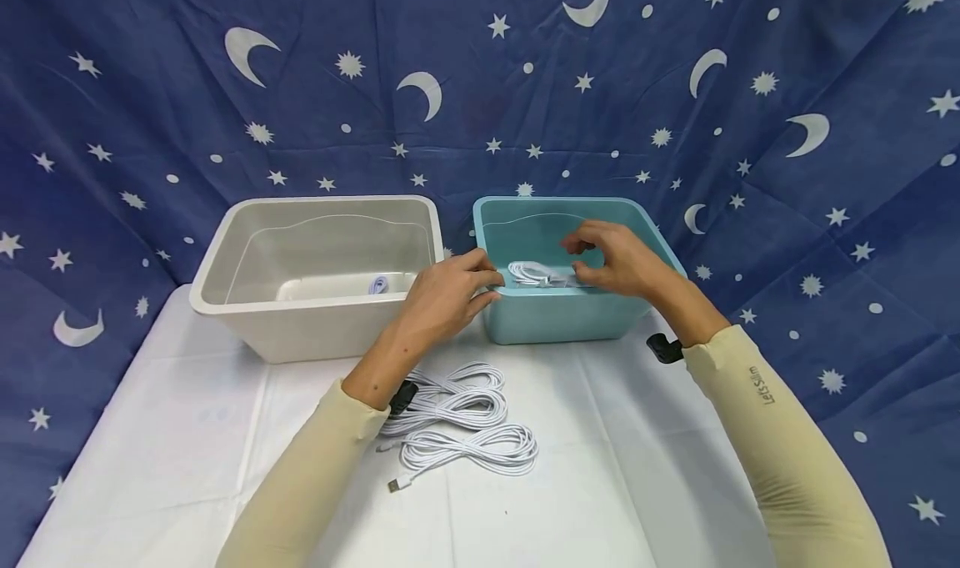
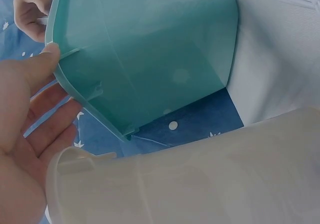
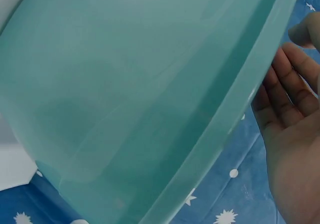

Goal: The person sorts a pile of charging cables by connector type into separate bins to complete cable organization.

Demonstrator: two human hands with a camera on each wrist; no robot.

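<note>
At the left end of the teal bin (image 1: 558,318), my left hand (image 1: 450,297) holds the rim. In the left wrist view its thumb (image 2: 42,67) lies on the rim, with the fingers on the outer side. My right hand (image 1: 611,255) is over the bin's right half, fingers bent and thumb apart from them. In the right wrist view that hand (image 3: 295,114) shows nothing in its grasp. A coiled white cable (image 1: 531,273) lies inside the teal bin, left of the right thumb. A clear piece (image 1: 558,280) sits beside it, partly hard to make out.
Left of the teal bin stands a grey-white bin (image 1: 322,326) with a small pale coil (image 1: 378,284) inside. Several bundled white cables (image 1: 468,451) lie on the white table (image 1: 555,518) in front, partly behind the left forearm. A blue moon-and-star cloth (image 1: 480,67) hangs behind.
</note>
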